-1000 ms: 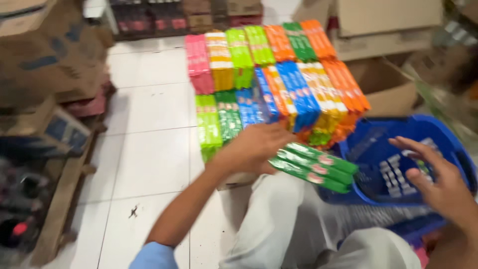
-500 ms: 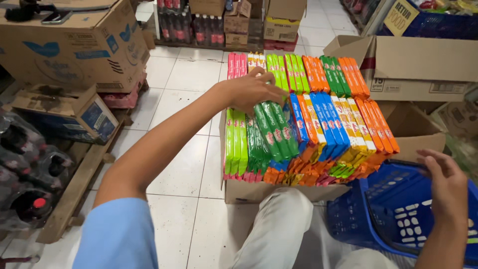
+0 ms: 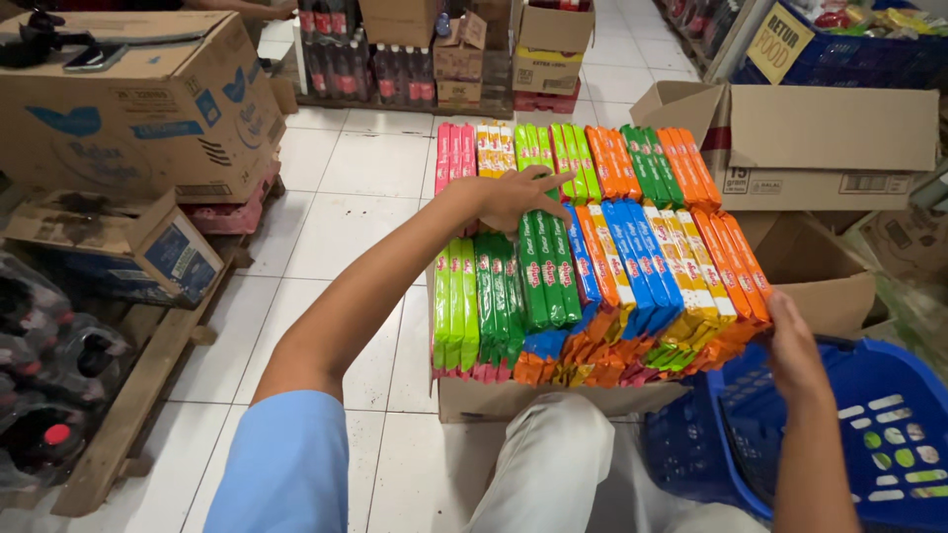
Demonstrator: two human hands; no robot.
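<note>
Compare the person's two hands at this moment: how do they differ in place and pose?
The left hand lies palm down on top of the dark green packs, fingers spread, while the right hand sits at the right edge of the stack, beside the orange packs. The left arm is stretched far forward; the right stays close, above the blue basket. Both are bare and touch the same stack.

The location was a shop stockroom or retail aisle — goods stood in bulk on a white tiled floor (image 3: pixel 346 188). Left of the left hand (image 3: pixel 513 197), large cardboard cartons (image 3: pixel 128 99) rested on a wooden pallet (image 3: pixel 128 415) beside shrink-wrapped bottle packs (image 3: pixel 49 385). Beyond that hand, dark bottled drinks (image 3: pixel 365 69) and more small cartons (image 3: pixel 548 39) were stacked. Under the hands lay rows of colourful packets (image 3: pixel 632 247) — and by the right hand (image 3: pixel 795 345), a blue shopping basket (image 3: pixel 869 434).
</note>
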